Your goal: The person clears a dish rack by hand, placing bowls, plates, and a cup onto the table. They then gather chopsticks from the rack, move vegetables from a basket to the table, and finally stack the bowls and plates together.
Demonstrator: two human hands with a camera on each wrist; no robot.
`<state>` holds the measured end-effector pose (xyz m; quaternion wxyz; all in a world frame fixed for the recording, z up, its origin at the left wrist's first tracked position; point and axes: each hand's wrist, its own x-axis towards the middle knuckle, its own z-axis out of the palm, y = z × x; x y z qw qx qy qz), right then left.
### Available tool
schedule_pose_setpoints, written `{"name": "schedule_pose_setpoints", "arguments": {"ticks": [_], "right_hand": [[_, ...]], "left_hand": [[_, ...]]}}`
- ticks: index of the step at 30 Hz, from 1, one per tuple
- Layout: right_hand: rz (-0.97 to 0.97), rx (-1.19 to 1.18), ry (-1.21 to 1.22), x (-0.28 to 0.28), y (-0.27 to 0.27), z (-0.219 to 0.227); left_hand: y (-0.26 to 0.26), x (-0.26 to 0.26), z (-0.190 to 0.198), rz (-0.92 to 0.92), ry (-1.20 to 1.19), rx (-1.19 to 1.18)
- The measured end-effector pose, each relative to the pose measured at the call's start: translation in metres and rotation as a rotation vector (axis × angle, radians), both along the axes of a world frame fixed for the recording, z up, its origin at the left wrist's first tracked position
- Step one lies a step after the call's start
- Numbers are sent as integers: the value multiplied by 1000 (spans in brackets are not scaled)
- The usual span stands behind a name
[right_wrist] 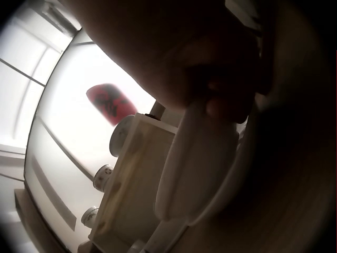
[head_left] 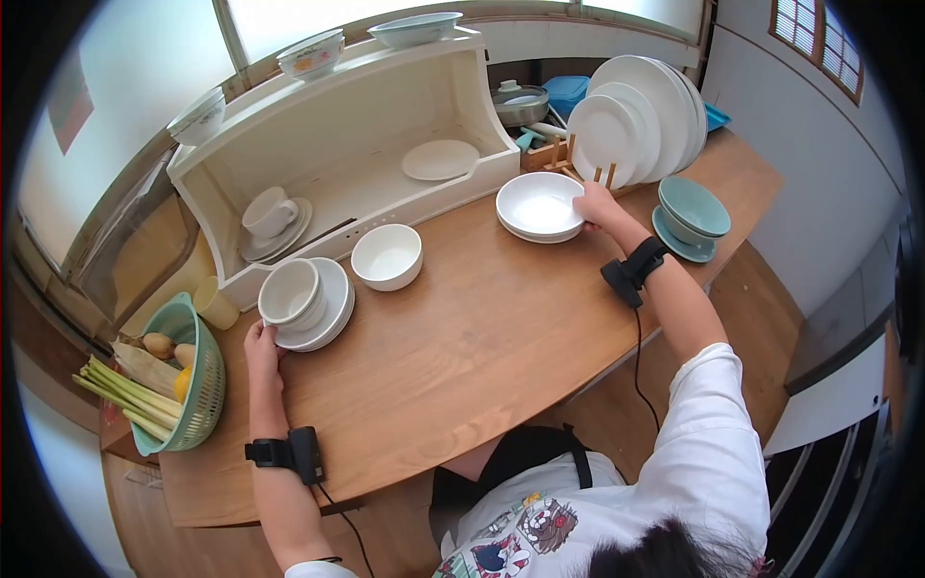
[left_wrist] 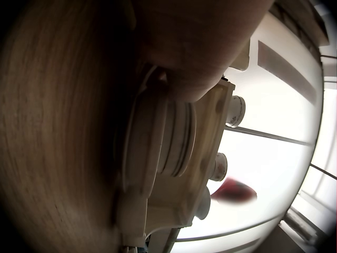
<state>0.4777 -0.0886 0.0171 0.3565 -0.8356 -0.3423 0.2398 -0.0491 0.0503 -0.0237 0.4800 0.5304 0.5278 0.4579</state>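
Observation:
My left hand (head_left: 261,354) grips the near left rim of a stack of white plates (head_left: 336,306). On those plates sit small white bowls (head_left: 290,292), one in another; the left wrist view shows the plates (left_wrist: 141,142) edge-on under the hand. Farther right, my right hand (head_left: 599,206) pinches the right rim of a shallow white bowl (head_left: 540,203), stacked on another like it. In the right wrist view, fingers curl over the edge of the shallow bowl (right_wrist: 192,158). A single white bowl (head_left: 387,257) stands between the two stacks.
Behind is a cream shelf unit (head_left: 337,125) holding a cup (head_left: 270,213) and plates, with bowls on top. A green basket (head_left: 205,385) of vegetables stands left. At right are upright white plates (head_left: 612,135) in a wooden rack and teal bowls (head_left: 694,206).

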Motion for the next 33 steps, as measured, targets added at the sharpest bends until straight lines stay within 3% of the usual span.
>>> {"name": "schedule_pose_setpoints", "arguments": {"ticks": [2,5,9,11,12,14,18,21,24,27,30,32,33], "right_hand": [[0,-39,-288,-9,-5,4],[47,-82,-438,-7,-6,2],[96,-164,-445,-3,-8,2],[-23,-105,-89,-19,-16,12],[-20,-103,-91,-18,-16,10],[-21,51,237,-9,-15,1],[-20,94,265,-2,-8,-8],[-150,162,111,-6,-6,-9],[-142,150,215,-1,-5,-10],[-76,309,431,-5,-13,-11],[-60,436,395,-12,-18,-4],[-128,206,-132,-25,-23,20],[-125,212,-134,-28,-22,26]], "left_hand": [[1,-1,-1,-6,-6,-5],[-1,0,1,-13,-9,-14],[-4,2,2,-16,-43,5],[-4,2,3,-12,-33,3],[-4,2,3,-12,-22,1],[-3,2,3,-13,-22,-2],[-5,4,5,-6,-43,-16],[-5,4,3,8,-47,-8],[-4,3,3,1,-45,-6],[-2,2,1,1,-32,-12],[-1,0,0,-18,-22,5],[-3,1,1,-9,-6,-2],[-3,2,3,0,7,-5]]}}
